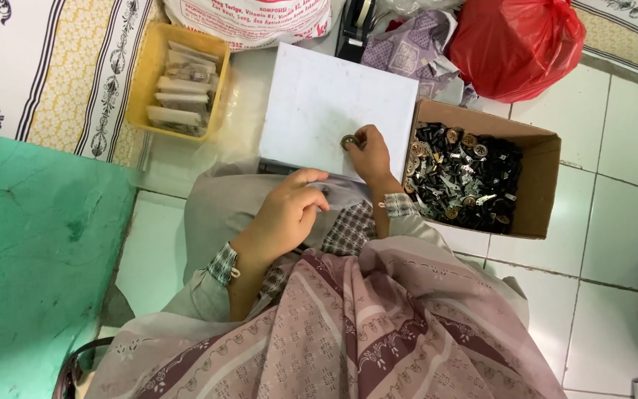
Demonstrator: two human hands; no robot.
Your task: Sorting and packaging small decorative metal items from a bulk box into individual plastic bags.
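Here the right hand (369, 151) pinches a round metal button (348, 141); left hand (289, 210) curls loosely, empty.

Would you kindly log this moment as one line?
right hand: holds round metal piece on white board | left hand: curled over lap | cardboard box: small parts

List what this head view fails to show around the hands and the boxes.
- Left hand: fingers curled under, anything held is hidden.
- Round metal piece: too small to identify, partly covered by right hand.
- Cardboard box: parts too small to tell.
- Printed sack: cut off by top edge.
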